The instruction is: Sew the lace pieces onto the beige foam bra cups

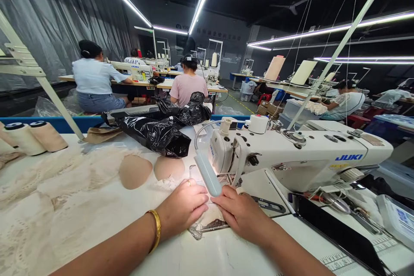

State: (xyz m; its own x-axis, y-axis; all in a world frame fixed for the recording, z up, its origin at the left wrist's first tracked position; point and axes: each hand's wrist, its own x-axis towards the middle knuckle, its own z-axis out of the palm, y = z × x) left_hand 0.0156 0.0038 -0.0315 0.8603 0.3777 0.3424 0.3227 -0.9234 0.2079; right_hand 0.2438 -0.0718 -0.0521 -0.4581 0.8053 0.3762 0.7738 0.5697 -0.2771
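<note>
Both hands work on a piece of cream fabric (211,214) at the needle end of a white sewing machine (307,146). My left hand (185,203), a gold bangle at its wrist, has its fingers pressed together on the fabric's left side. From the right, my right hand (242,214) grips the fabric with bent fingers close to the presser foot. A grey-blue lamp (208,173) on a bendable metal neck hangs just above the fingertips and partly hides the needle area. Two beige moulded cups (136,171) lie beyond my left hand, alongside cream lace fabric (71,194).
Black plastic bags (155,136) lie behind the lamp. Beige thread cones (48,136) stand at far left. Right of the machine bed are a black flat tray (339,233), tools and a clear box (397,217). Several people sit at other machines beyond.
</note>
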